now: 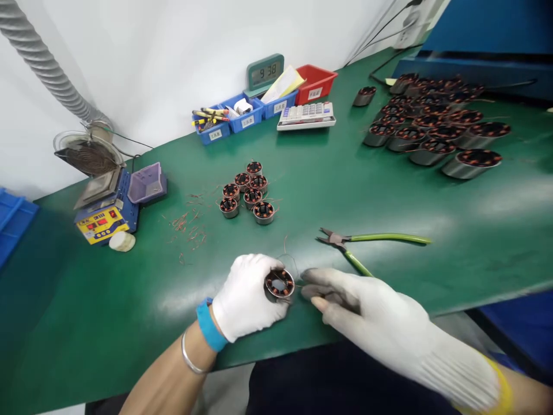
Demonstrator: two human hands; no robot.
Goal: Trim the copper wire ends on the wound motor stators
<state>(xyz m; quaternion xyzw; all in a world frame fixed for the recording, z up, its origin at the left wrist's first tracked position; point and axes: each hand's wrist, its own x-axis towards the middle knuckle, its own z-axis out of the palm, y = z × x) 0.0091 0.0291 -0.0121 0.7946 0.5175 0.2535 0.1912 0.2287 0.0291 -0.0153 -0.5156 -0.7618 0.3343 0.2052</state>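
A wire-wound ring (276,292) is clasped in the left hand (250,300), while just right of that grip the right hand (367,311) is held half-curled, whether pinching anything cannot be told, with pliers (334,238) laid beyond.

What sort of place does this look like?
Likely a factory bench for motor parts: copper-wound metal rings stand on the green table, cutters lie on it, and the gloved left hand holds another ring.
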